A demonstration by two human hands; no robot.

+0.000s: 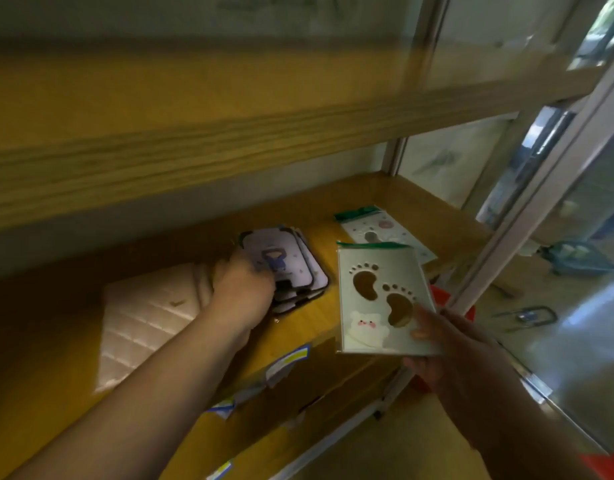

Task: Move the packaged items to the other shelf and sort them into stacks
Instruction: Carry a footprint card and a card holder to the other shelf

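While left hand [241, 289] grips purple stack [291, 268], right hand [447, 344] pinches footprint pkg [381, 299]; quilted pad [142, 320] beside.

A grey-white packet [385, 299] with two footprint cut-outs, a small white bear and a green top strip is held tilted above the shelf's [312, 216] front edge, pinched at its lower right corner. Behind it, a similar green-topped packet [371, 228] lies flat on the wooden shelf, partly hidden by the held one. To the left, a loose stack of lilac cards [291, 261] with dark rounded edges and a small figure printed on top rests on the same shelf, fanned slightly.
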